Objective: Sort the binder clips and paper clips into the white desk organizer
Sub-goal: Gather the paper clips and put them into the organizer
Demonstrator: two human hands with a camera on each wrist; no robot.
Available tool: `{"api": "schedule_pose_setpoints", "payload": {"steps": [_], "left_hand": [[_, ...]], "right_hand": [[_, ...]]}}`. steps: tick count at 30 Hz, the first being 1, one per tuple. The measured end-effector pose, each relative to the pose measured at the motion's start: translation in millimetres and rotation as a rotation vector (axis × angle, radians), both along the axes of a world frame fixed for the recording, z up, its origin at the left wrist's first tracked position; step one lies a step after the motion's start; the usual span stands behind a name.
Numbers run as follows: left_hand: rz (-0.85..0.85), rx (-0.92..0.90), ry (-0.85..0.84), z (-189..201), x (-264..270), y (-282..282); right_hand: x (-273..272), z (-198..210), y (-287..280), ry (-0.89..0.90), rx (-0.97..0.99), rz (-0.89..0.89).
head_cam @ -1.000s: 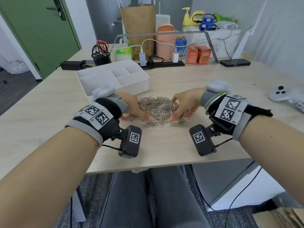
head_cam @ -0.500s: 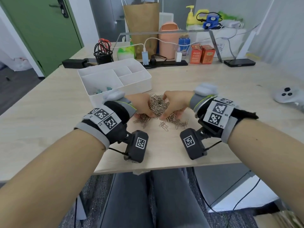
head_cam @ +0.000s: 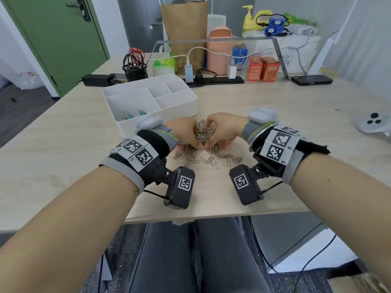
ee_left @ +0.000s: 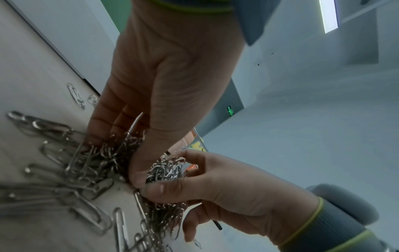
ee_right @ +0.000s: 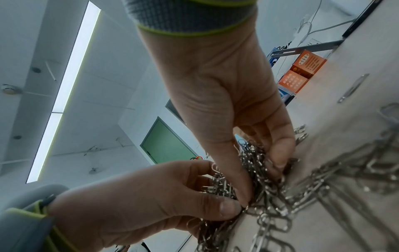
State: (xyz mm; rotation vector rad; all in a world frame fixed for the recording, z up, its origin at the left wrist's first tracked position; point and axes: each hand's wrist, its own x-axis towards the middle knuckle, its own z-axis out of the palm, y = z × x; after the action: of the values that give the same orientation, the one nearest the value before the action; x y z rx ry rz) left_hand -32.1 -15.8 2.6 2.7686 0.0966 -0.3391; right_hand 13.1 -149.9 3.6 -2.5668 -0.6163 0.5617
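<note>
A bunch of silver paper clips [head_cam: 204,130] is cupped between both hands just in front of the white desk organizer [head_cam: 178,111]. My left hand [head_cam: 187,136] curls round the bunch from the left, and my right hand [head_cam: 220,134] does so from the right, thumbs meeting underneath. In the left wrist view the left fingers [ee_left: 101,129] dig into the clips [ee_left: 166,170]. The right wrist view shows the right thumb [ee_right: 237,179] pressed into the clips [ee_right: 257,163]. Several loose clips [head_cam: 208,158] lie on the table below. Teal binder clips [head_cam: 132,116] sit in the organizer's large front-left compartment.
Behind the organizer stand a black mesh pen cup [head_cam: 135,69], a power strip [head_cam: 213,80], an orange bin [head_cam: 219,51] and two orange boxes [head_cam: 263,68]. A phone [head_cam: 311,79] and a white controller [head_cam: 374,123] lie to the right. The table edge [head_cam: 211,216] is near my lap.
Both hands have swept the flat pile inward and gathered it into a raised bunch between them. Several clips were left scattered on the table beneath.
</note>
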Motion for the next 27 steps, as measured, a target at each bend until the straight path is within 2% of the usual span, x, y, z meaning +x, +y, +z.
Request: {"api": "schedule_pose_setpoints", "payload": {"steps": [8, 12, 17, 21, 27], "left_hand": [[0.024, -0.119, -0.045, 6, 5, 10], [0.047, -0.196, -0.007, 5, 8, 13], [0.088, -0.223, -0.042, 2, 9, 17], [0.095, -0.168, -0.094, 10, 12, 23], [0.085, -0.180, -0.047, 19, 15, 29]], "right_hand": [[5, 0, 3, 0.029, 0.178, -0.054], [5, -2, 5, 0.063, 0.213, -0.030], [8, 5, 6, 0.055, 0.270, -0.072], [11, 14, 9, 0.036, 0.321, -0.084], [13, 11, 18, 0.045, 0.292, -0.043]]}}
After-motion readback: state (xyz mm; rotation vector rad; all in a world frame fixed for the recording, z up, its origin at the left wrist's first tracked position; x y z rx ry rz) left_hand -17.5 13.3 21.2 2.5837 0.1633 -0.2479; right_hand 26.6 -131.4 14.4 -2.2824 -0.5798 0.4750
